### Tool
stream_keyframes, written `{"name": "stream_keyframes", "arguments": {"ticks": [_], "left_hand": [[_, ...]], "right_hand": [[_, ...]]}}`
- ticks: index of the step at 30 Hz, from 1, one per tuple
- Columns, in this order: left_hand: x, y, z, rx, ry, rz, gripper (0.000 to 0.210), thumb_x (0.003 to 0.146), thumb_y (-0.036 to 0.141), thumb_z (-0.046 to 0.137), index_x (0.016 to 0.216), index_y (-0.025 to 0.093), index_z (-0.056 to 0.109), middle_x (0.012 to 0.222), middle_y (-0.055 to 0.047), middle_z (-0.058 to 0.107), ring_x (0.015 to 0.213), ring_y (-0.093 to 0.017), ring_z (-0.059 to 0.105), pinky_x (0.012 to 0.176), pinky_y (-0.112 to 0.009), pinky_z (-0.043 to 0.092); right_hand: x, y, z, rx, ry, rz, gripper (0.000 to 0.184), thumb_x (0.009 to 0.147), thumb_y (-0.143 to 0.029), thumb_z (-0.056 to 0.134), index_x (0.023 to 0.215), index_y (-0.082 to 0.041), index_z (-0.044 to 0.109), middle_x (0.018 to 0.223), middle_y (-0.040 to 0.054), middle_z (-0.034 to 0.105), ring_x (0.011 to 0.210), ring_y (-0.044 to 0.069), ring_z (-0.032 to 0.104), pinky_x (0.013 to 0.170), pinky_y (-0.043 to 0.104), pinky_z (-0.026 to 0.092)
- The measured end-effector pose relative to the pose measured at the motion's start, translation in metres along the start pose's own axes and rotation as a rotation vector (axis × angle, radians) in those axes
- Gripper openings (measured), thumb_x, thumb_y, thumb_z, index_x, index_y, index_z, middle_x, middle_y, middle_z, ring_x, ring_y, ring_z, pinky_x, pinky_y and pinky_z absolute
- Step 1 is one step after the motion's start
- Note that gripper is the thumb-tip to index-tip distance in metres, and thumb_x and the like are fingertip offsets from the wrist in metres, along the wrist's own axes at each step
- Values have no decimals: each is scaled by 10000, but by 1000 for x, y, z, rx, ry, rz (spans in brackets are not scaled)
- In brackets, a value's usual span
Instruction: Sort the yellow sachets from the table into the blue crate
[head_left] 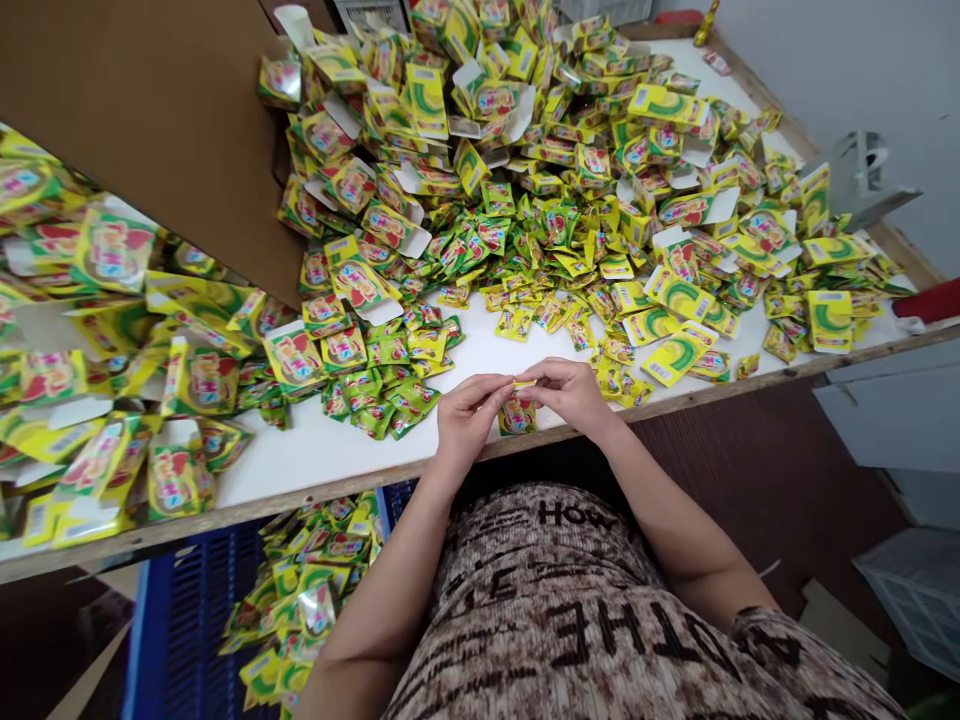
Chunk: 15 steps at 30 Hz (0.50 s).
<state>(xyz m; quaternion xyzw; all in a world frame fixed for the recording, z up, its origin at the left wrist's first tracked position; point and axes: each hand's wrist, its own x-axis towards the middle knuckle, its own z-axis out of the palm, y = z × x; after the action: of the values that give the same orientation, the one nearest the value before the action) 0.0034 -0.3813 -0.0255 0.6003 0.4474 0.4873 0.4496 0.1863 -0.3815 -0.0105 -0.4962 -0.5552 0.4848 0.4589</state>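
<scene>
Both hands meet over a small yellow and green candy box at the table's front edge. My left hand pinches the top of the box from the left. From the right, my right hand has its fingers closed on the same top end. The box stands roughly upright with its printed front showing; its top flap is mostly behind my fingers. Green sachets lie in a pile left of my hands. Small yellow sachets lie just right of my right hand.
A large heap of candy boxes, many with flaps open, covers the back of the white table. A brown cardboard panel stands at the left, with more boxes beyond it. Below the table edge sits a blue crate holding filled-looking boxes.
</scene>
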Motion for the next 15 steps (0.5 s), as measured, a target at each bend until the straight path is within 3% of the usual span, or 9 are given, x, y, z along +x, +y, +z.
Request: {"name": "stream_keyframes", "arguments": {"ticks": [4,8,12,15], "left_hand": [[-7,-4,-2,108,-46,153,197,839,263,732,1030,242,776,1053,-71,764,981,-187,710,911,-334,559],[-13,-12,-1,112,-99,112,224,856,282,711,1059,188,723,1006,-70,742,905,-158,695,783,-269,563],[-12,-14,3,193,-175,57,276,889,274,658,1152,188,662,1052,-77,716,896,-156,659,771,-266,537],[-8,-12,1,57,-74,-26,272,884,282,661,1140,187,662,1111,-88,705,962,-177,656,842,-291,531]], "right_hand": [[-16,2,7,-203,56,-222,142,866,-321,707,952,-237,784,964,68,688,828,166,661,678,300,575],[-22,3,10,-310,95,-359,149,901,-249,652,985,-274,773,983,60,637,878,174,647,756,330,572],[15,17,-33,-454,-1,-302,152,894,-258,638,958,-274,774,1052,66,666,1013,226,634,925,420,529],[55,36,-74,-826,293,-163,257,842,-221,626,1059,-215,763,1159,127,624,1162,317,548,1042,547,418]]}}
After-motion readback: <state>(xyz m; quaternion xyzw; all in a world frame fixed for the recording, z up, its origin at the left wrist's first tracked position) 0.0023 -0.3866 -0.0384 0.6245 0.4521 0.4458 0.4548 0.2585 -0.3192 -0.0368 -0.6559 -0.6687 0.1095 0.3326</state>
